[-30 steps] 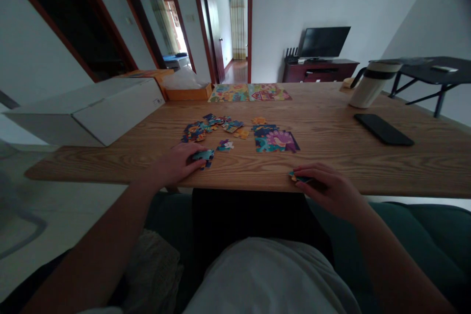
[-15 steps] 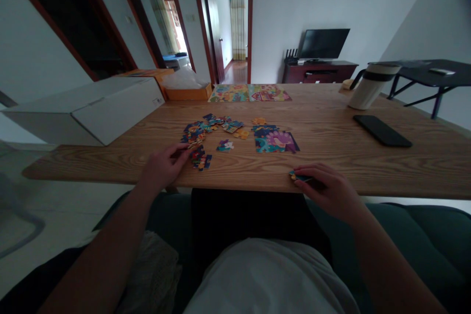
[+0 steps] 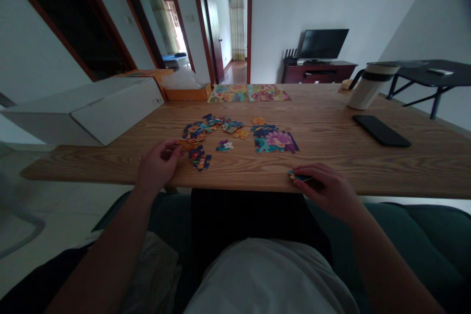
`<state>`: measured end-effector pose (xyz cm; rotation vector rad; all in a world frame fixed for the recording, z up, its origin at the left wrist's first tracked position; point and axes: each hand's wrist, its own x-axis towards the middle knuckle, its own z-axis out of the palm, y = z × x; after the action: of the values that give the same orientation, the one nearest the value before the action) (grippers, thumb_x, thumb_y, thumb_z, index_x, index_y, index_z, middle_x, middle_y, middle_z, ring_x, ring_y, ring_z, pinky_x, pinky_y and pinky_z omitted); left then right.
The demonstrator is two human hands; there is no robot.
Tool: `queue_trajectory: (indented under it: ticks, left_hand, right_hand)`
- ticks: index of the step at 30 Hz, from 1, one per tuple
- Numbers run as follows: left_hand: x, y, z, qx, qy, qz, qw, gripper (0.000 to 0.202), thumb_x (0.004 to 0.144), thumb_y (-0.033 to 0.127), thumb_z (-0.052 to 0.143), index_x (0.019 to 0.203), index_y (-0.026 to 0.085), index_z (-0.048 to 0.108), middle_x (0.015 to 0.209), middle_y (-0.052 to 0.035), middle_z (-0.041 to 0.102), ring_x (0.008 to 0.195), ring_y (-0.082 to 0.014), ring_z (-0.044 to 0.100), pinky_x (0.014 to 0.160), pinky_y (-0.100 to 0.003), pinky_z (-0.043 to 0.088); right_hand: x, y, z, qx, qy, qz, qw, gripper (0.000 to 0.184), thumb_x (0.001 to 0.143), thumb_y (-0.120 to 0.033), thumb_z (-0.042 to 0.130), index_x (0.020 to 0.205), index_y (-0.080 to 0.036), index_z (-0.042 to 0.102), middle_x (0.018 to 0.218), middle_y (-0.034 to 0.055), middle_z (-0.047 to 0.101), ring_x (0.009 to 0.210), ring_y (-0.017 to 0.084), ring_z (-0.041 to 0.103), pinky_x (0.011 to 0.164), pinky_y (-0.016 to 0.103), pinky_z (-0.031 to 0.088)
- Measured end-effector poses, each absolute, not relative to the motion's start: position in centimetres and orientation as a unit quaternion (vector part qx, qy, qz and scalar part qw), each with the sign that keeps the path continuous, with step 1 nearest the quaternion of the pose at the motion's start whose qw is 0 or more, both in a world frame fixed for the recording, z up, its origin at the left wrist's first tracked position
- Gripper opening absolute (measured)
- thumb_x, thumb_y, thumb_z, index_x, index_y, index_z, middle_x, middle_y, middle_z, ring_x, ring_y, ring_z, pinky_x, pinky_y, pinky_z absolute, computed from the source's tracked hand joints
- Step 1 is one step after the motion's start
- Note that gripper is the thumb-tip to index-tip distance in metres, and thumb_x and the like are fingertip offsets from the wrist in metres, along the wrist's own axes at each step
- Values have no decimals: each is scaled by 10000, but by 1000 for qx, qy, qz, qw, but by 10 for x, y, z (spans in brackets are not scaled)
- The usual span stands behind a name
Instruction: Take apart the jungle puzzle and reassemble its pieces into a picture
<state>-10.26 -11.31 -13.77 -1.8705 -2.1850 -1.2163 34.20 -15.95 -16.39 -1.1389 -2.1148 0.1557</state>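
Left hand (image 3: 157, 164): drawn back slightly to the left since half a second ago; a puzzle piece (image 3: 188, 144) at its fingertips, then edge-on, now shows its plain orange-brown face.
Left grip: thumb and forefinger bent close together at that piece's left edge; cannot tell whether they pinch it.
Right hand (image 3: 324, 184): thumb and fingers closed on a small teal-and-orange piece (image 3: 300, 176) by the table's near edge.
Loose pile (image 3: 209, 125): just beyond the left fingertips, a dark patterned cluster (image 3: 200, 161) just below it.
Single piece (image 3: 224, 145): purple and white, lying between the pile and the joined section.
Joined section (image 3: 275, 140): blue, teal and purple with a pink figure, flat near mid-table, orange piece (image 3: 258, 121) at its upper edge.
Far edge: two picture sheets (image 3: 248, 93), beside an orange tray (image 3: 187, 94) holding clear plastic.
Table sides: white box (image 3: 110, 105) left; black phone (image 3: 380, 130) and white mug (image 3: 368, 89) right.
Writing: a small printed mark on the box's end, too small to read.
Unchanged: right hand, pile and joined section match the earlier frame.
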Motion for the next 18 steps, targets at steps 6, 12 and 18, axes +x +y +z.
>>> queue_trajectory:
  ticks: [6, 12, 18]
  left_hand:
    - [-97, -119, -131, -609, -698, -377, 12, 347, 880, 479, 586, 1108, 234, 676, 942, -38, 765, 830, -224, 736, 806, -330, 582]
    - [-95, -121, -130, -617, -689, -381, 1, 350, 886, 488, 572, 1119, 245, 666, 954, -37, 770, 852, -233, 737, 812, -343, 582]
    - [-98, -120, -133, -622, -690, -369, -15, 356, 866, 507, 593, 1091, 245, 676, 1012, -49, 766, 870, -241, 735, 787, -337, 588]
  right_hand:
    - [340, -160, -160, -443, -818, 67, 361, 188, 949, -360, 645, 1070, -252, 741, 1098, 80, 770, 1014, 262, 717, 897, 442, 578]
    - [341, -159, -161, -439, -822, 62, 359, 192, 943, -359, 648, 1071, -255, 746, 1095, 84, 770, 1010, 270, 716, 886, 457, 581]
    - [341, -160, -162, -447, -820, 61, 352, 193, 944, -366, 649, 1070, -252, 741, 1097, 82, 767, 1023, 271, 710, 899, 448, 575]
